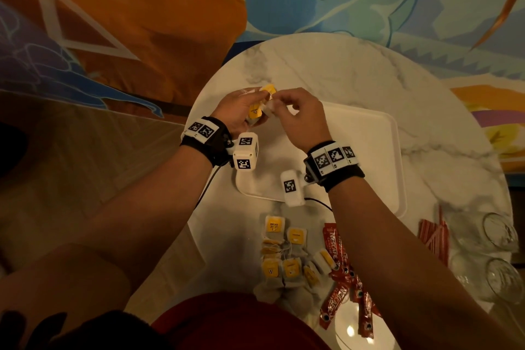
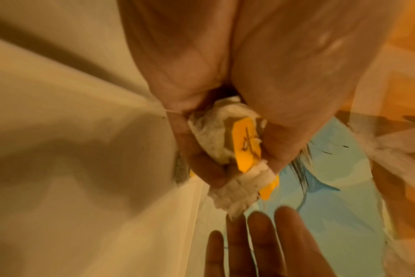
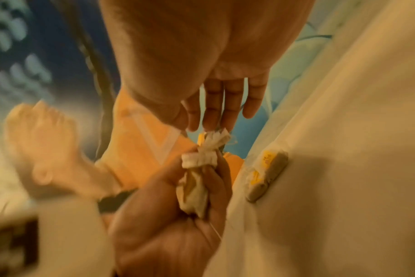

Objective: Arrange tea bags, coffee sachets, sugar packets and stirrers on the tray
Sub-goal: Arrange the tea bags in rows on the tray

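Note:
My left hand [image 1: 241, 111] is raised over the white tray's [image 1: 369, 150] left end and grips a small bundle of tea bags [image 2: 216, 142] with yellow tags. My right hand [image 1: 279, 102] meets it from the right, its fingertips [image 3: 211, 123] pinching the crumpled top of one tea bag [image 3: 214, 139] in that bundle. Two more tea bags [image 3: 265, 174] lie on the white surface just beside the hands. A loose pile of tea bags [image 1: 287, 258] sits at the table's near edge, with red coffee sachets [image 1: 338, 264] to its right.
The round marble table [image 1: 355, 74] holds red-striped sticks [image 1: 434, 236] near its right edge beside two clear glasses [image 1: 500, 233]. Cables run from both wrist cameras across the near side. An orange and blue patterned fabric [image 1: 142, 23] lies beyond the table.

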Tool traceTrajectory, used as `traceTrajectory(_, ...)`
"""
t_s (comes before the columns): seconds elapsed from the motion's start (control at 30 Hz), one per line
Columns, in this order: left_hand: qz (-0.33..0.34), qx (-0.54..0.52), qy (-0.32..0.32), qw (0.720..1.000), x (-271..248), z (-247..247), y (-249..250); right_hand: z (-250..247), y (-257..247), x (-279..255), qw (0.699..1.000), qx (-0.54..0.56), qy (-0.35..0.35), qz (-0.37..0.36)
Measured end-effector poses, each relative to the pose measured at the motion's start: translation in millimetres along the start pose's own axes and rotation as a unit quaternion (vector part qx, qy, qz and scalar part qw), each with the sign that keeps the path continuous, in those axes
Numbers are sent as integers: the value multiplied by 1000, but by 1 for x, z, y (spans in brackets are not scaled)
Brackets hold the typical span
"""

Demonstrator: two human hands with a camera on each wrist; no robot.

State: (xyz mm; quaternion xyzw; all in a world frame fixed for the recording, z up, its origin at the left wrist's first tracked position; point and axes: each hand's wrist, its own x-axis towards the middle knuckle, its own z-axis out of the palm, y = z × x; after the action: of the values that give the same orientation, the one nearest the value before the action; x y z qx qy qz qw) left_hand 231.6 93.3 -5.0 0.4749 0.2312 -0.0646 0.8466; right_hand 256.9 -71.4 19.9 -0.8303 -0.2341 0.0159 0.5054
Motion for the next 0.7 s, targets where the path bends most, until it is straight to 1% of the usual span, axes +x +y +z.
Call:
traceTrajectory(0.07, 5, 25, 16, 1000, 1, -1, 1, -2, 4, 7, 996, 51, 37, 68)
traceTrajectory(0.1, 6, 38, 16, 999, 1, -1, 1, -4, 6, 11, 993, 56, 42, 95)
traceTrajectory(0.13, 5, 51, 11, 999, 2, -2, 2, -6, 8, 15, 991, 55, 31, 115)
traceTrajectory(0.17, 5, 63, 1, 998, 1, -1, 3, -8, 9, 18, 991, 56, 8, 124)
traceTrajectory(0.23, 5, 77, -17, 997, -1, 2, 6, -10, 10, 20, 990, 60, -40, 120)
traceTrajectory(0.3, 3, 77, -13, 997, -1, 3, 8, -9, 12, 23, 990, 67, -53, 113)
traceTrajectory(0.4, -3, 40, 20, 999, 1, 3, 10, -11, 14, 33, 991, 69, -34, 111)
traceTrajectory(0.57, -32, -94, 56, 993, 1, 0, 13, -24, 21, 55, 987, 50, 42, 147)
traceTrajectory(0.7, -23, -116, 75, 990, 2, -8, 9, -26, 41, 61, 982, -11, 34, 188)
